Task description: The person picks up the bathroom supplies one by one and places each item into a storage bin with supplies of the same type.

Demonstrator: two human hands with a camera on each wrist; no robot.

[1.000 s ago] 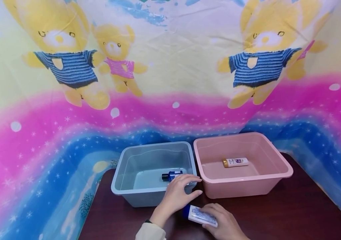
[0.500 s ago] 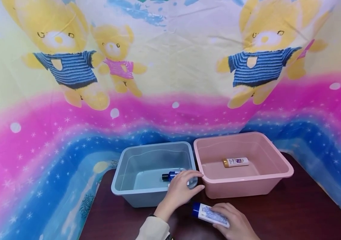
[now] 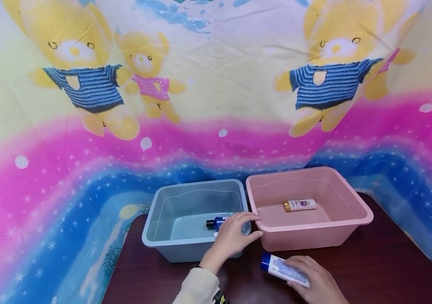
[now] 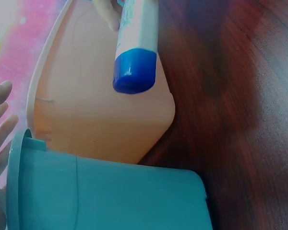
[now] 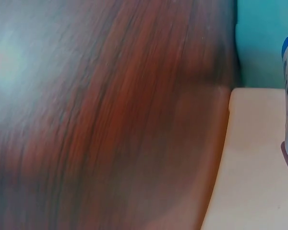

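My right hand (image 3: 316, 278) grips a white bottle with a blue cap (image 3: 285, 270) by its lower end, in front of the pink basin. The cap points left. In the left wrist view the bottle (image 4: 136, 52) hangs cap down before the basin wall. My left hand (image 3: 235, 234) is over the right front corner of the blue-grey basin (image 3: 174, 242), fingers loosely bent with nothing between them. Whether it touches the rim I cannot tell. Partly hidden behind it, a dark blue bottle with a black cap (image 3: 216, 223) lies in that basin.
To the right of the blue-grey basin stands the pink basin (image 3: 315, 226). A white bottle with a gold cap (image 3: 299, 205) lies inside it. Both basins stand on a dark wooden table (image 3: 383, 270), with a printed bear curtain (image 3: 216, 84) behind.
My right hand has moved to the right with the white blue-capped bottle. My left hand has shifted slightly right and up. The basins and the bottles in them have stayed put.
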